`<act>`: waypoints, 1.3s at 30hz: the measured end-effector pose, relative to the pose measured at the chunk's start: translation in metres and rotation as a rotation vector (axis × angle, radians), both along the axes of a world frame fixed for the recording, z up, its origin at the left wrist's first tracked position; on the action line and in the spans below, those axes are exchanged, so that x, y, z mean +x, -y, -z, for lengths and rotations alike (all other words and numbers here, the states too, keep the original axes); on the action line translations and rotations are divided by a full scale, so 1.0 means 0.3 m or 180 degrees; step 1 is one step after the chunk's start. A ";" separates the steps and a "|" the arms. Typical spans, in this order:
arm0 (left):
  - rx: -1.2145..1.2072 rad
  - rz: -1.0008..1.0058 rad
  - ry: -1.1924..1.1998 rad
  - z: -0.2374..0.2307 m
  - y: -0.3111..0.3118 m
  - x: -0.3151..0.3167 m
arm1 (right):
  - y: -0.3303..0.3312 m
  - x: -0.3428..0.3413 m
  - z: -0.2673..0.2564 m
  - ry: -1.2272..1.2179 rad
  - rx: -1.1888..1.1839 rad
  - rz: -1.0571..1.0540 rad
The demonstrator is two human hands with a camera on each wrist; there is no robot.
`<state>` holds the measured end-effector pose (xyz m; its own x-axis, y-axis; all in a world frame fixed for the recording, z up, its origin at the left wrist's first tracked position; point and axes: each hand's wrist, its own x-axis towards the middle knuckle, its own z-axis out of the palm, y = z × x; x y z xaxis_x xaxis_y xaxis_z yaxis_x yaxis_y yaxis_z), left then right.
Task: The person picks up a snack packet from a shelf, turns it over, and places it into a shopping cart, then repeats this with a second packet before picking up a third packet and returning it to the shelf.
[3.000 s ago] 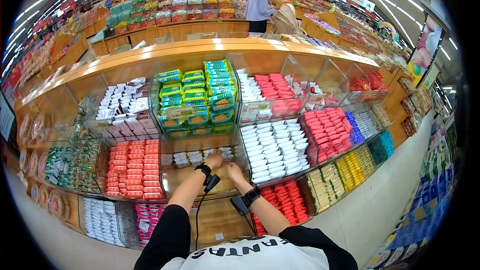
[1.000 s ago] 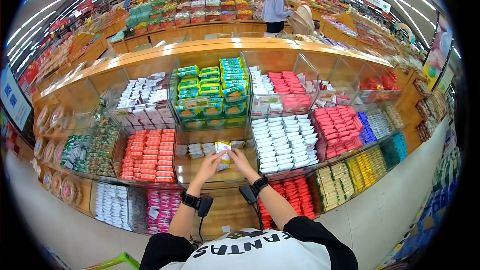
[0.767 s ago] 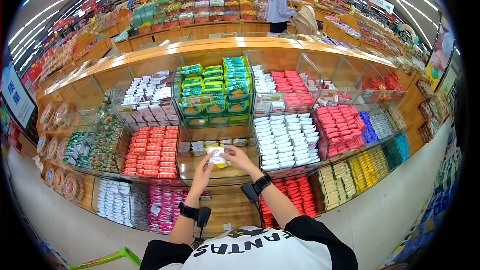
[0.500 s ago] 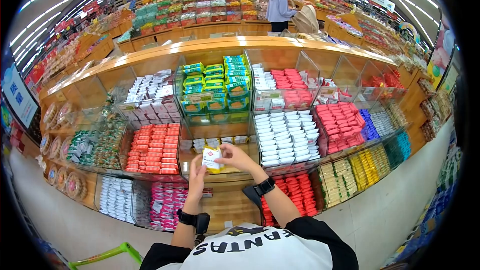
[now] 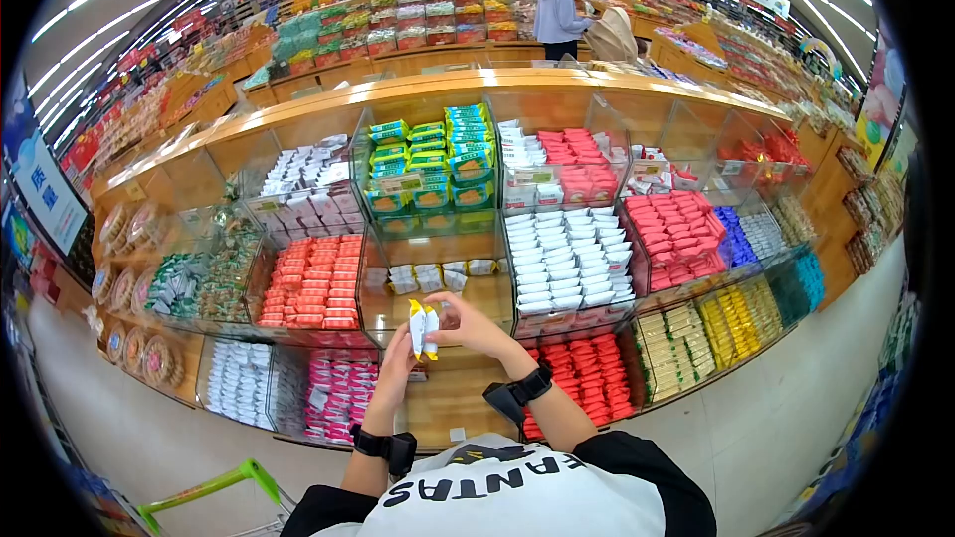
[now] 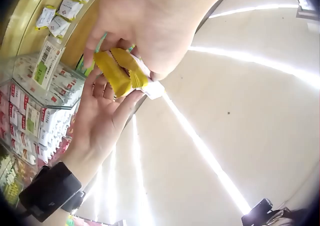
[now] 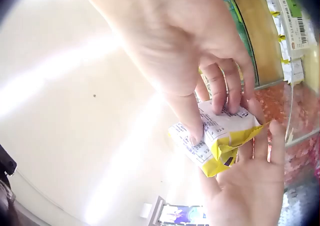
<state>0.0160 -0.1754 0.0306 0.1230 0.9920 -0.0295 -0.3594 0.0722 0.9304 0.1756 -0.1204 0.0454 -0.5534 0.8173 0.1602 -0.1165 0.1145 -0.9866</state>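
Observation:
Two small white-and-yellow packets (image 5: 423,328) are held side by side, on edge, between both hands above the front of a wooden bin. The left hand (image 5: 396,366) grips them from the left and below. From the right, the right hand (image 5: 470,326) pinches them, its thumb on the printed white face of the packets (image 7: 215,128) in the right wrist view. Their yellow crimped ends (image 6: 120,71) face the left wrist view. Behind the hands, a row of similar packets (image 5: 428,276) lies at the back of the bin.
Orange-red packets (image 5: 313,278) fill the bin to the left, white ones (image 5: 565,259) the bin to the right. Clear dividers stand between bins. A green cart handle (image 5: 214,482) is at the lower left. Across the display a person (image 5: 559,15) stands beside a beige bag (image 5: 612,37).
Both hands have come from the back of the bin towards the body with the packets. The packets have turned from face up to on edge. The cart handle has come into view.

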 end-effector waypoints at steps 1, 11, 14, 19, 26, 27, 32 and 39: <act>0.0019 0.0111 0.0007 0.004 0.007 -0.004 | 0.004 -0.003 0.011 0.0105 -0.0051 0.0054; 0.0120 -0.0228 -0.0591 -0.002 0.094 -0.033 | 0.050 -0.037 0.037 0.1030 0.0441 -0.0187; -0.0131 -0.0423 -0.0525 -0.014 0.136 -0.032 | 0.079 -0.046 0.027 0.0789 0.0309 -0.0379; 0.0266 -0.0618 -0.0389 -0.004 0.197 -0.032 | 0.131 -0.059 -0.007 0.0360 0.0230 -0.0740; 0.0298 -0.0515 -0.0534 -0.005 0.317 -0.034 | 0.195 -0.057 0.054 0.0334 0.0484 -0.0836; 0.0273 -0.0547 -0.0539 0.000 0.333 -0.027 | 0.211 -0.047 0.042 0.0441 0.0607 -0.0814; 0.0212 -0.0658 -0.0295 0.020 0.416 0.010 | 0.268 -0.016 0.064 0.0393 0.0436 -0.0992; 0.0283 -0.0986 -0.0551 0.055 0.540 0.071 | 0.344 0.008 0.086 0.0176 0.0215 -0.1541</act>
